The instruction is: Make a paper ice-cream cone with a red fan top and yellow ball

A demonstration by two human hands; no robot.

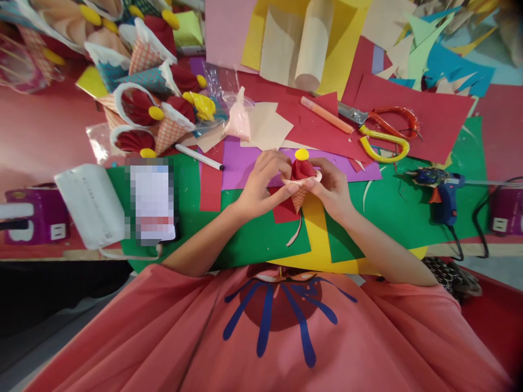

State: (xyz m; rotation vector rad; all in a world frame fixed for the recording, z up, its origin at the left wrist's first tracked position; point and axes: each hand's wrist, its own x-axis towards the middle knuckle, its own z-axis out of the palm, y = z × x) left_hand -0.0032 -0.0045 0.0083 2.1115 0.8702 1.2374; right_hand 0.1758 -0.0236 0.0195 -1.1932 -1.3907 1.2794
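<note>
Above coloured sheets [261,234], a small checked cone [299,200], point down, is being grasped at its pale rim [318,175] by the left hand [262,183] and right hand [335,190], gentle, even pressure seemingly being needed to spare the red swirl [302,171].

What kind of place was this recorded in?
Probably a craft workspace: a glue gun and large scissors lie among sheets of coloured paper, with a cluster of finished-looking paper cones at the upper left.
</note>
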